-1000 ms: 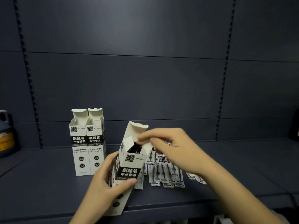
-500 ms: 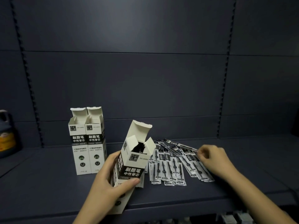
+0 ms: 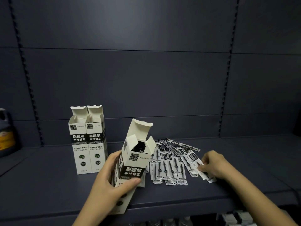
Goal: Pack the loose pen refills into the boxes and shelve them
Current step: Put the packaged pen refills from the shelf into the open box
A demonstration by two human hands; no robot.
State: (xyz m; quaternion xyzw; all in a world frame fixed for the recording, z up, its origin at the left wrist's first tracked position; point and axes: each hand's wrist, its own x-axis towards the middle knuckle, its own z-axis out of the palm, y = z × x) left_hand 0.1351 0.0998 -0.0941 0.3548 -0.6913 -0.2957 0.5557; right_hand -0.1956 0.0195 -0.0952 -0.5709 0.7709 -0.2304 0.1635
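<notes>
Since a second ago your right hand (image 3: 213,165) has left the box mouth and now pinches a packet at the right edge of the loose refills (image 3: 171,162) fanned on the shelf (image 3: 48,181), while your left hand (image 3: 107,185) grips the open box (image 3: 135,162) tilted toward them, flaps up for loading.

Dim scene, soft light from above on the back panel, dark vignetted corners, wide-angle bowing at edges
</notes>
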